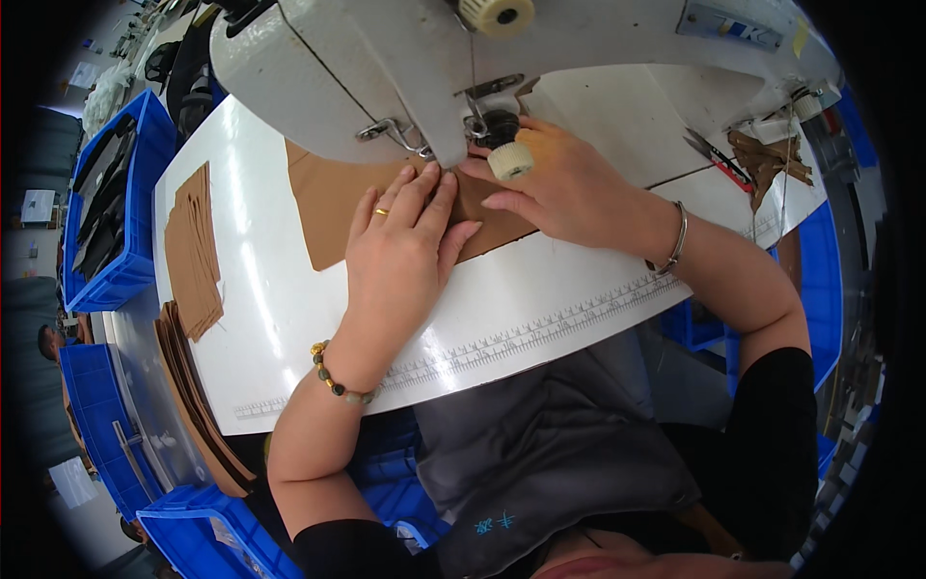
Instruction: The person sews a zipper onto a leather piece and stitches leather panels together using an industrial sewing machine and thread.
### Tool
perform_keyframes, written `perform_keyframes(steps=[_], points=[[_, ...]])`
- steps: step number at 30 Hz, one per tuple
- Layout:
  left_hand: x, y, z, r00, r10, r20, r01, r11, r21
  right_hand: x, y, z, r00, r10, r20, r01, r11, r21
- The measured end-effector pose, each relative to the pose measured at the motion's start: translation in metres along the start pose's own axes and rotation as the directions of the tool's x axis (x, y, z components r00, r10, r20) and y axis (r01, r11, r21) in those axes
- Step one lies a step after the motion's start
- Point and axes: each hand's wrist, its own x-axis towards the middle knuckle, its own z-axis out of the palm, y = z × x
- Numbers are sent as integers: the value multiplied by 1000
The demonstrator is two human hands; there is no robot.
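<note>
A brown fabric piece (pixel 323 227) lies on the white sewing table under the head of a sewing machine (pixel 318 77). My left hand (pixel 400 232) rests flat on it, fingers stretched forward with their tips just before the needle area, and the thumb apart. My right hand (pixel 564 188) lies on the fabric's right part, thumb and index finger spread apart; its other fingers are partly hidden behind the machine's dark knob and cream dial (pixel 510 161). The needle and stitch line cannot be made out behind the machine head and my fingertips.
A stack of brown fabric pieces (pixel 193 251) lies left on the table; longer brown strips (pixel 198 405) hang at its left edge. Scissors (pixel 719 159) and brown scraps (pixel 769 164) lie right. A printed ruler (pixel 482 352) follows the front edge. Blue bins (pixel 145 183) stand around.
</note>
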Motion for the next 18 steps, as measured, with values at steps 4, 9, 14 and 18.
perform_keyframes(steps=[4, 9, 14, 18], points=[[-3, 1, -3, 1000, -5, -23, 6, 998, 67, 1, 2, -7, 991, 122, -49, -127, 985, -120], [-4, -1, -6, 1000, -9, -27, 7, 999, -51, -13, -41, -9, 994, -111, 15, 110, 945, -307], [-3, -4, -10, 1000, 7, 25, -3, 987, -162, -18, -59, -6, 993, -116, -24, 108, 966, -233], [-4, -4, -12, 997, 45, 54, -38, 991, -127, -23, -49, -14, 987, -157, -25, 150, 972, -179]])
